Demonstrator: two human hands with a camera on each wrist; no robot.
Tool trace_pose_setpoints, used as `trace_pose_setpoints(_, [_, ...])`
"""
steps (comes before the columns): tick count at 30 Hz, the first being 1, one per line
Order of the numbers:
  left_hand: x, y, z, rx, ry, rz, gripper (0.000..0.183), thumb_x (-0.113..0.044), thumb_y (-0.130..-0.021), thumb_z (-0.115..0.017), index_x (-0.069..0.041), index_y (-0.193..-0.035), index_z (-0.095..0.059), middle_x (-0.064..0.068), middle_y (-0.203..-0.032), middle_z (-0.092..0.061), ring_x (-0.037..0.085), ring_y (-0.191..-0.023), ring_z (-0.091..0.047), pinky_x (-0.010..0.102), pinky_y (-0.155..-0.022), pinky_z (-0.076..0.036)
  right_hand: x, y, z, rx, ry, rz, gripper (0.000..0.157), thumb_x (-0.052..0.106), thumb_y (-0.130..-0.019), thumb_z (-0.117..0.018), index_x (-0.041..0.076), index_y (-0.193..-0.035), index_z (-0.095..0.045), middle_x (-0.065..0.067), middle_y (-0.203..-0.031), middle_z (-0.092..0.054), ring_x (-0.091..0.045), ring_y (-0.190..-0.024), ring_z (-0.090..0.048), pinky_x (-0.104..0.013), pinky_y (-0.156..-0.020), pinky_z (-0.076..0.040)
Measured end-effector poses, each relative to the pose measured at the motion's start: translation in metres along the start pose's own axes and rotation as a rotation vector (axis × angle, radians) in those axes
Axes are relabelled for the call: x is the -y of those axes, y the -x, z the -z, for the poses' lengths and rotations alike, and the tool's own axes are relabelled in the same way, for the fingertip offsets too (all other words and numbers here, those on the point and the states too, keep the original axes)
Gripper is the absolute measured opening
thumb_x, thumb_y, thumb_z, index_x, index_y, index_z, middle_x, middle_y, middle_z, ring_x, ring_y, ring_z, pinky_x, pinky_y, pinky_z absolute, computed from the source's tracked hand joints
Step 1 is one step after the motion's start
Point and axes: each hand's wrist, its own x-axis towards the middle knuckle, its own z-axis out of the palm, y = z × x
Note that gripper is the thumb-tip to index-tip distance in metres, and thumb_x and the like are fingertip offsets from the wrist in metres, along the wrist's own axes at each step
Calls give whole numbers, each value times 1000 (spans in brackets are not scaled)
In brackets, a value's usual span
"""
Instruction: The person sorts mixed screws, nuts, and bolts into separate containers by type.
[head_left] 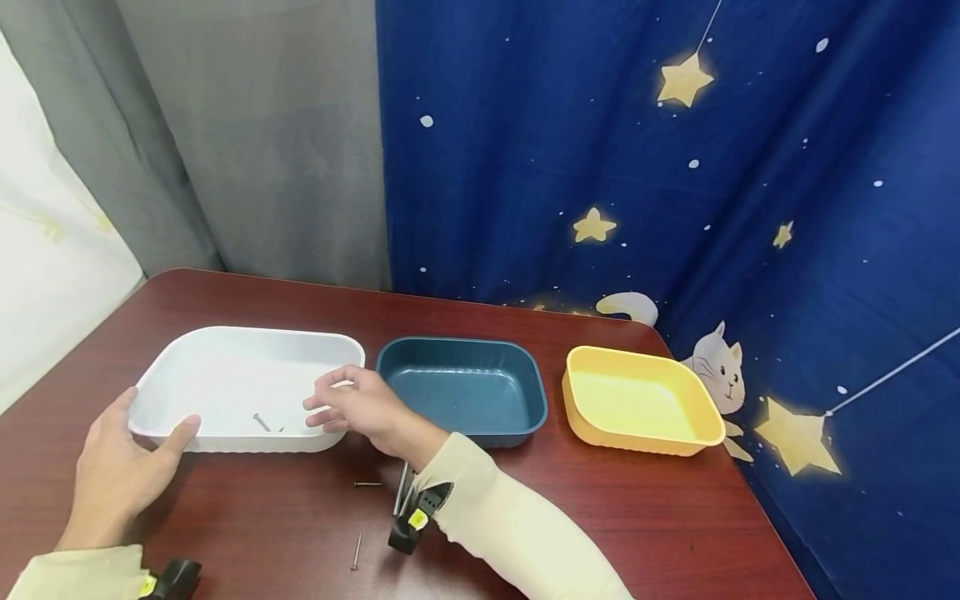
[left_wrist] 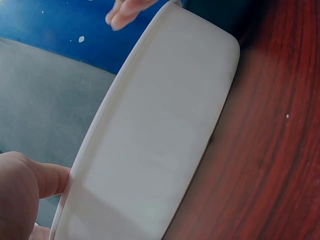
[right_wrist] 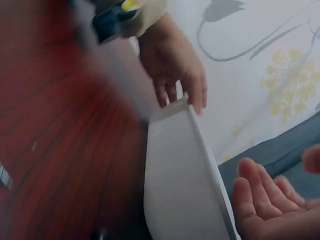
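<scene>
A white plastic tray [head_left: 247, 367] stands at the left of the table, with a screw [head_left: 261, 422] and a smaller bit beside it on its floor. My left hand [head_left: 123, 467] holds the tray's near left corner, the thumb over the rim and the fingers along the outside. Above the tray's right end hovers my right hand [head_left: 367, 408], fingers loosely bent and apart. Nothing shows between its thumb and fingers [right_wrist: 255, 195] in the right wrist view. Two more screws lie on the table, one sideways [head_left: 367, 483] and one nearer the front [head_left: 356, 552].
A dark blue tray [head_left: 461, 439] stands right of the white one, under the right forearm's far side. Farther right is a yellow tray [head_left: 645, 442]. Metal rods [head_left: 402, 490] show partly beside the right wrist camera [head_left: 408, 529]. Curtains hang behind the table.
</scene>
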Motion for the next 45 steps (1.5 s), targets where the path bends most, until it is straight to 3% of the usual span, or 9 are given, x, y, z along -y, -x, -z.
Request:
trace_pose_setpoints(4, [-1, 0, 0, 1, -2, 1, 88, -35, -93, -60, 13, -148, -9, 43, -144, -18, 58, -134, -17, 70, -103, -17, -2, 10, 8, 80, 349, 102, 11, 13, -93, -64, 7, -103, -61, -4, -91, -71, -9, -76, -69, -21, -70, -52])
trace_pose_setpoints(9, [-1, 0, 1, -4, 2, -7, 88, -35, -93, -60, 12, -148, -10, 43, -144, -19, 59, -133, -17, 71, -102, -18, -4, 20, 15, 135, 810, 276, 17, 25, -92, -66, 14, -105, -64, 11, -88, -66, 8, -75, -58, -10, -71, -44])
trace_pose_setpoints(18, [-1, 0, 1, -4, 12, -1, 88, -36, -93, -60, 12, -148, -10, 43, -144, -20, 59, -132, -19, 72, -101, -19, -8, 31, 19, 401, 1217, 420, 17, 25, -92, -68, 15, -105, -65, 17, -80, -59, 12, -70, -51, -4, -67, -40])
trace_pose_setpoints(22, [1, 0, 2, -3, 13, 1, 88, -36, -93, -60, 12, -148, -10, 43, -143, -20, 60, -132, -20, 72, -100, -20, -11, 34, 18, 499, 1315, 399, 17, 26, -87, -75, 18, -98, -65, 18, -77, -57, 11, -66, -51, -5, -65, -40])
trace_pose_setpoints(28, [2, 1, 1, -15, 12, -4, 87, -34, -93, -61, 12, -148, -13, 43, -142, -24, 60, -131, -22, 72, -100, -21, -19, 38, 14, 583, 1407, 327, 27, 29, -76, -84, 21, -95, -66, 17, -79, -57, 9, -65, -51, -5, -65, -39])
trace_pose_setpoints(36, [1, 2, 1, -10, 2, 8, 86, -34, -93, -60, 12, -148, -12, 43, -142, -23, 60, -130, -22, 72, -100, -21, -32, 38, 7, 627, 1526, 261, 32, 31, -68, -89, 29, -92, -68, 21, -79, -56, 6, -72, -49, -7, -64, -38])
trace_pose_setpoints(45, [-1, 1, 2, -4, 3, -14, 87, -35, -93, -61, 13, -148, -13, 44, -138, -27, 61, -123, -28, 73, -96, -24, -39, 38, 4, 633, 1584, 260, 19, 31, -72, -87, 31, -84, -72, 22, -74, -56, 6, -70, -50, -8, -63, -39])
